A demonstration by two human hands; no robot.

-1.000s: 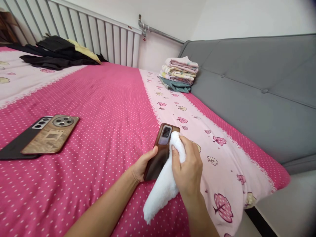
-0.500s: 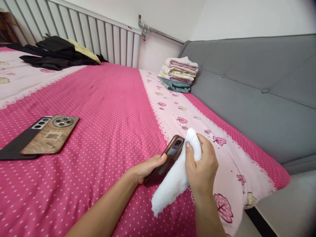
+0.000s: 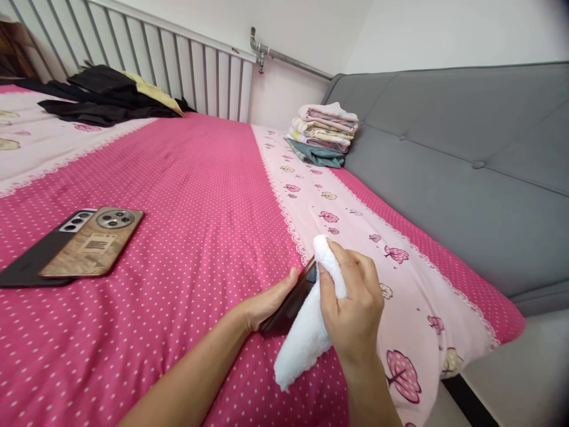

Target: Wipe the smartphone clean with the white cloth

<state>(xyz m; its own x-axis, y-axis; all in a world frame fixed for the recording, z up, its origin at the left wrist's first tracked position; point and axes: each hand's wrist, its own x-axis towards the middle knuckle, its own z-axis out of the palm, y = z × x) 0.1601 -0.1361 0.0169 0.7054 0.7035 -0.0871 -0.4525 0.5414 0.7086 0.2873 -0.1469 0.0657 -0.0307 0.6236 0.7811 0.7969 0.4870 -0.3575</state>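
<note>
A dark brown phone (image 3: 284,313) is held tilted above the bed by my left hand (image 3: 269,301), with the thumb along its edge. My right hand (image 3: 353,302) pinches a folded white cloth (image 3: 304,338) between thumb and fingers. The top of the cloth lies against the upper end of the phone and covers most of its camera area. The cloth's lower end hangs in front of the phone. The fingers of my left hand behind the phone are hidden.
On the pink dotted bedspread (image 3: 186,225), a tan phone (image 3: 95,246) overlaps a black phone (image 3: 26,261) at left. Folded cloths (image 3: 322,133) are stacked by the grey headboard (image 3: 444,154). Dark clothes (image 3: 106,98) lie near the white radiator (image 3: 200,77).
My right hand has moved left with the cloth, over the phone's camera end, which showed before. My left hand still grips the phone in nearly the same place.
</note>
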